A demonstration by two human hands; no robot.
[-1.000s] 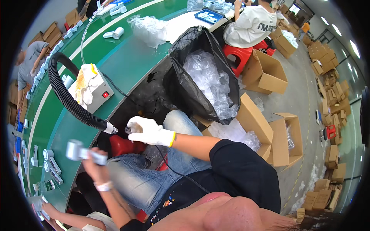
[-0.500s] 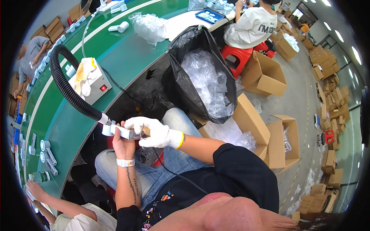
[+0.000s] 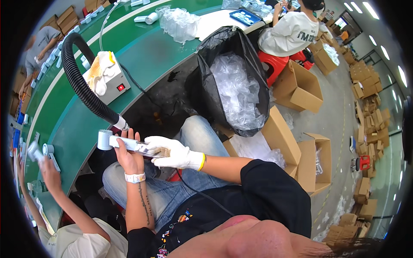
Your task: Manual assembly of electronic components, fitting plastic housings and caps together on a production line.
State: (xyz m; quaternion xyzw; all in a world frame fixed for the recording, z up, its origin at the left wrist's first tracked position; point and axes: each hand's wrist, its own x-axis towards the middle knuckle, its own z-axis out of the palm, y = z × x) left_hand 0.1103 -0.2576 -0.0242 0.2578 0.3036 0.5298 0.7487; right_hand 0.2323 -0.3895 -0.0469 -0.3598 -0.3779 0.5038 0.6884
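My bare left hand (image 3: 130, 158), a white band at its wrist, holds a pale blue-and-white handheld device (image 3: 104, 140) with a round head and a long handle. The head points left, just below the nozzle end of a black corrugated hose (image 3: 88, 96). Around the handle's right end is something clear, like a plastic sleeve. My right hand (image 3: 178, 155), in a white knit glove with a yellow cuff, is closed at that end. A small brown piece (image 3: 164, 152) shows among its fingers; its kind is unclear. Both hands are above my knees.
A grey box with a red switch (image 3: 114, 84) stands on the green bench (image 3: 142, 47), gloves on top. A black bag (image 3: 202, 90) of clear plastic and open cartons (image 3: 297, 88) are to the right. A co-worker's arm (image 3: 71, 202) reaches in at lower left, lifting a similar device.
The device has come out further to the left and down from the hose nozzle, showing more of its handle. At lower left, the co-worker's hand has risen with a device.
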